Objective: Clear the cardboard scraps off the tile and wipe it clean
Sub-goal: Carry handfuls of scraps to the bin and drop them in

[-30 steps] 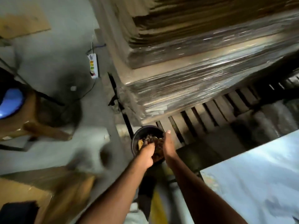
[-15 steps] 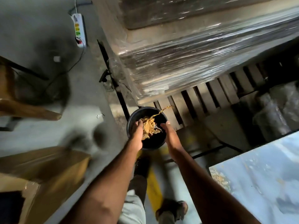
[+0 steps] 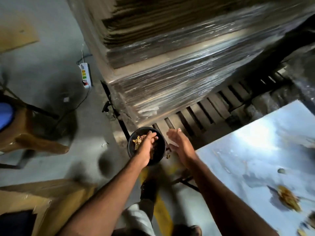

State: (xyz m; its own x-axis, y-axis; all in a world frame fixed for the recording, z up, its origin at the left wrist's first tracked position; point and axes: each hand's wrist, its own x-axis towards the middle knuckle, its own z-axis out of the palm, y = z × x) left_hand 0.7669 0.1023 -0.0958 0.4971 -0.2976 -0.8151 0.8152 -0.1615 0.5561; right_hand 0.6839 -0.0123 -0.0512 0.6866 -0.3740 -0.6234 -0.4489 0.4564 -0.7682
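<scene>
Head view.

Item: left hand (image 3: 148,143). Reaches over the mouth of a black bucket (image 3: 162,156) on the floor, just left of centre. Fingers (image 3: 152,137) curled downward over tan cardboard scraps (image 3: 137,141) inside the bucket; the scraps show at 9 o'clock of the fingertips and partly under them. Whether the fingers pinch any scrap cannot be told, as the hand is blurred.

Item: right hand (image 3: 181,144). At 3 o'clock of the bucket, just beside its rim, palm turned toward the left hand. Fingers straight and spread, holding nothing.

Item: loose scrap bits (image 3: 167,155). On the floor between the bucket rim and the right wrist, at 7 o'clock of the right hand.

Item: tile (image 3: 252,150). Pale, glossy slab serving as the worktop, filling the lower right, at 4 o'clock of the right hand and well apart from both sets of fingers. A heap of scraps (image 3: 288,199) lies on it near the right edge; smaller bits (image 3: 300,231) at the bottom right corner.

Item: wrapped stack of cardboard sheets (image 3: 179,65). At 12 o'clock of the bucket, standing on a wooden pallet (image 3: 209,109).

Item: power strip (image 3: 85,74). On the grey floor (image 3: 51,65), at 10 o'clock.

Item: wooden stool (image 3: 32,138). Left edge, at 9 o'clock.

Item: cardboard box (image 3: 34,201). Lower left, at 7 o'clock.
</scene>
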